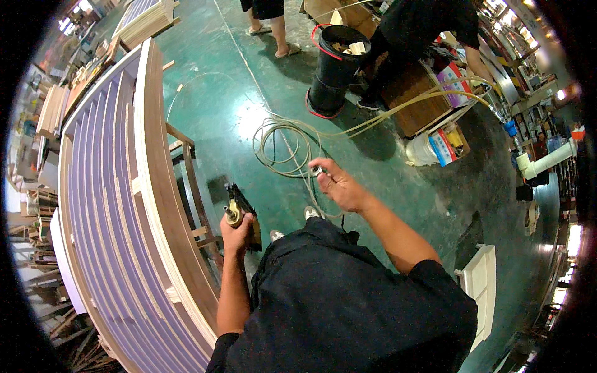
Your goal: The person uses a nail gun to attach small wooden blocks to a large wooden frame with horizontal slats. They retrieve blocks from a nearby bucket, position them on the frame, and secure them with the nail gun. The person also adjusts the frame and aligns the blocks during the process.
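Observation:
My left hand point(236, 235) is closed round the grip of a nail gun point(247, 208) with a black body and a yellowish handle end, whose metal air fitting points up. In my right hand point(341, 189), pinched between thumb and fingers, is the metal coupler point(318, 170) of an air hose. The pale hose point(298, 168) drops from it to loose coils on the green floor. Nail gun and coupler are apart. Close to my left arm stands a long wooden frame point(163, 180) with many parallel slats and purplish panels between them.
A wooden trestle point(191, 180) supports the frame. Ahead are a black bucket point(328, 84) of wood scraps, a person in black point(423, 28) and another person's legs point(280, 37). The hose runs right past a white bucket point(423, 150). A white panel point(482, 289) lies at lower right.

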The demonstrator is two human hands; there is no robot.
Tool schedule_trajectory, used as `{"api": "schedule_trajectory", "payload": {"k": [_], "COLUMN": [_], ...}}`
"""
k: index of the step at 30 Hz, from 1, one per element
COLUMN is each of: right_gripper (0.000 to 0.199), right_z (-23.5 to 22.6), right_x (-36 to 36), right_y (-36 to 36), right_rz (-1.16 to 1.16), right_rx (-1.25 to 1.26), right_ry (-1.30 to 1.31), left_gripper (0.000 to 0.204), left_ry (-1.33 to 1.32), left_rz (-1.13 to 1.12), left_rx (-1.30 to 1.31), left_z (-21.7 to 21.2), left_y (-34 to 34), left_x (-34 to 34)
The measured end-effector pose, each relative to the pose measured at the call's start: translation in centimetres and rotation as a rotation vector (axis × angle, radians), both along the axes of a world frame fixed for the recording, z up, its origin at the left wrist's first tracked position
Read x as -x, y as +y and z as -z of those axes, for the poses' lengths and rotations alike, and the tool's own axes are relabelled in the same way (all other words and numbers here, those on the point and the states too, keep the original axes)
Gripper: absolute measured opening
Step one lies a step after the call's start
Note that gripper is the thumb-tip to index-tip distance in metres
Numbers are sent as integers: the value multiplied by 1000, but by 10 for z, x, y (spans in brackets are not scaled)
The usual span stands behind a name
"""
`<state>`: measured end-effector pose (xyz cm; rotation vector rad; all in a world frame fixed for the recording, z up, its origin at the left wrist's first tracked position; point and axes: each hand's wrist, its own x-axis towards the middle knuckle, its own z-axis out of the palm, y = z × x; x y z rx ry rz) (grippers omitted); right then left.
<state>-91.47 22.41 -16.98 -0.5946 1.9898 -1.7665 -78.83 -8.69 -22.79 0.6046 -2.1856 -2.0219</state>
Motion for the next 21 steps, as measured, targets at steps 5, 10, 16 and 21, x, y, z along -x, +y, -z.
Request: {"api": "schedule_trajectory", "payload": {"k": [5,10,16,21], "right_gripper": [42,38,32,32], "right_z": [-6,-4,-19,-23], "right_x": [-13,-24,-34,-30], "right_y": [-11,-29,-48,-59], "right_rz": [-208,-424,-664,-780], "right_rx": [-346,-481,-560,-702], "right_ry": [-3,221,474,574], "left_gripper": [22,26,38,43], "left_ry": [-102,-186,-332,-458], "left_rz": [171,335,506,681], "left_rx": [321,509,578,696], "left_z": [21,11,-34,-59], "left_y": [-3,1,15,26], "left_x": [-27,-31,-34,-24]}}
